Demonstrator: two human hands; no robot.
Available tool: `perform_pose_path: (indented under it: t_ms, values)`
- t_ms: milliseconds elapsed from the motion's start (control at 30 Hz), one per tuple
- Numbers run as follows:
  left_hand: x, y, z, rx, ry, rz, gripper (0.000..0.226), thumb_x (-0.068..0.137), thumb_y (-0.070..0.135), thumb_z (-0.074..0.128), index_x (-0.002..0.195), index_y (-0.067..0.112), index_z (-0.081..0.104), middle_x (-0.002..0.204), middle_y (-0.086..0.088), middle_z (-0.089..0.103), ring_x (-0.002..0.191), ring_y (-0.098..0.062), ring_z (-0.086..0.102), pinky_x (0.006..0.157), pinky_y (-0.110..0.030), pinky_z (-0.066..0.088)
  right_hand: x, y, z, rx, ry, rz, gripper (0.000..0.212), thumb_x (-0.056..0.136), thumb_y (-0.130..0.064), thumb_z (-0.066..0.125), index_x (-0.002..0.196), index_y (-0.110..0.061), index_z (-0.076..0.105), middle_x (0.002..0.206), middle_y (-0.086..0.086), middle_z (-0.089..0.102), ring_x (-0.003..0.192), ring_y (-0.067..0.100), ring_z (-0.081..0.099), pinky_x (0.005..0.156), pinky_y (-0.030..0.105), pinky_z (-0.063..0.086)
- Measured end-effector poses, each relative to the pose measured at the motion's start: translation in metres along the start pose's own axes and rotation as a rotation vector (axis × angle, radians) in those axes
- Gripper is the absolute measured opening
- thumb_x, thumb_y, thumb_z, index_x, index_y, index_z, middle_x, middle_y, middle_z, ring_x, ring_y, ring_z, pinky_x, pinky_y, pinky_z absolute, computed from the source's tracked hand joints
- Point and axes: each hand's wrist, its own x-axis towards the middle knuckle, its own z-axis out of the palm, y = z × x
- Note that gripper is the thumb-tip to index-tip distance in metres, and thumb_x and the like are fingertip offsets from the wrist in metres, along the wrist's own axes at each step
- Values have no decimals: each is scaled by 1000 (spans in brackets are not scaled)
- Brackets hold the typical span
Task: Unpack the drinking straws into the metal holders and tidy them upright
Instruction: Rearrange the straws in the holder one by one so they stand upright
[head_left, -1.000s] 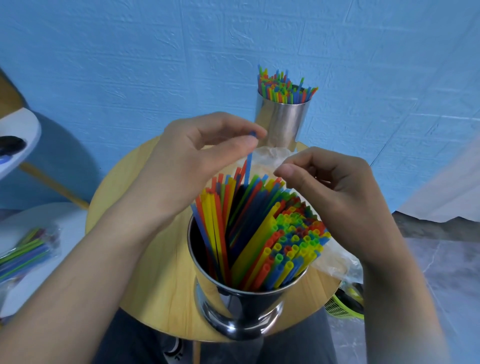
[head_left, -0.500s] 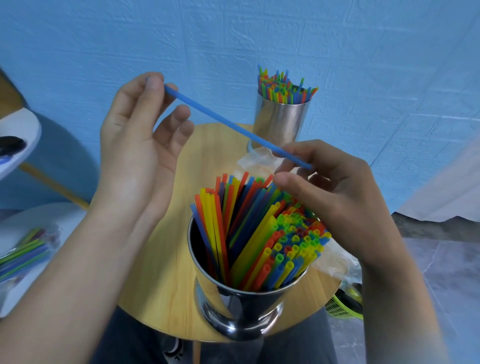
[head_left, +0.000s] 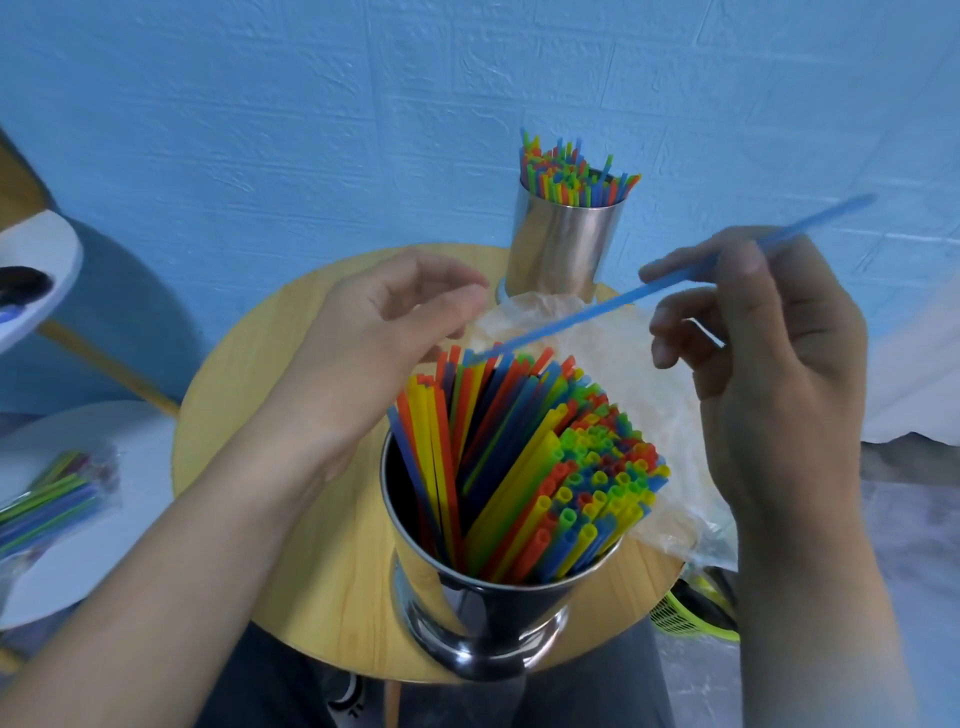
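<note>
A shiny metal holder (head_left: 483, 618) stands at the near edge of the round wooden table (head_left: 249, 395), packed with coloured straws (head_left: 524, 457) that lean to the right. My right hand (head_left: 769, 364) pinches a single blue straw (head_left: 602, 306) near its upper end; the straw slants down-left, its lower tip just above the bundle. My left hand (head_left: 384, 332) hovers beside the bundle's left top with fingers loosely curled and holds nothing. A second metal holder (head_left: 563, 244) full of upright straws stands at the table's far edge.
A crumpled clear plastic bag (head_left: 660, 431) lies on the table between and right of the holders. A packet of straws (head_left: 52, 499) rests on a white surface at the left. A green basket (head_left: 691, 613) sits on the floor at the right.
My left hand let go of the blue straw and dropped down beside the bundle. My right hand rose to the right, swinging the straw so it now slants down-left toward the holder.
</note>
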Motion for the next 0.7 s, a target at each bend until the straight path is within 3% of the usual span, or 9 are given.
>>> perform_pose_path:
  t_ms: [133, 267, 367, 467, 533, 633, 700]
  values:
    - [-1, 3, 0, 182, -254, 8, 22, 90, 36, 69, 110, 30, 75, 104, 10, 76, 99, -7, 70, 92, -22, 52, 2, 0, 0, -68, -53, 15, 21, 107, -17, 45, 90, -12, 56, 84, 13, 67, 66, 23, 57, 61, 33, 47]
    - [-1, 1, 4, 269, -313, -1, 17, 89, 30, 73, 105, 36, 77, 99, 10, 76, 94, -17, 72, 91, -39, 56, -1, 2, 4, -309, -222, 19, 5, 104, -11, 57, 106, -16, 59, 81, 8, 70, 69, 18, 58, 63, 36, 50]
    - [-1, 0, 5, 234, -278, 2, 16, 88, 26, 76, 101, 35, 79, 95, 7, 77, 90, -14, 74, 89, -37, 57, -4, 3, 5, -330, -251, 34, 37, 97, -9, 69, 125, -29, 54, 81, 6, 69, 71, 16, 59, 68, 39, 50]
    - [-1, 0, 5, 200, -270, -10, 17, 86, 23, 78, 100, 33, 80, 91, 3, 78, 87, -14, 75, 87, -35, 58, -4, 5, 4, -369, -249, 33, 61, 92, -11, 76, 136, -41, 45, 80, 5, 69, 70, 18, 62, 69, 33, 51]
    - [-2, 0, 5, 190, -255, -11, 17, 85, 25, 79, 97, 36, 81, 91, -2, 79, 89, -21, 75, 89, -41, 58, -4, 7, 2, -397, -253, 36, 51, 94, -14, 75, 131, -40, 51, 80, 0, 71, 69, 12, 61, 68, 28, 49]
    - [-2, -1, 5, 194, -230, 5, 18, 84, 28, 80, 97, 40, 80, 96, -9, 78, 97, -33, 72, 92, -52, 57, -4, 10, 1, -495, -269, 25, 21, 101, -22, 66, 114, -38, 69, 85, -9, 73, 78, 13, 64, 70, 35, 52]
    - [-2, -1, 6, 184, -220, 7, 16, 85, 30, 81, 97, 41, 80, 98, -18, 76, 97, -39, 70, 91, -56, 56, -5, 11, 0, -538, -272, 20, 17, 103, -29, 60, 103, -38, 74, 85, -15, 72, 78, 11, 63, 67, 35, 52]
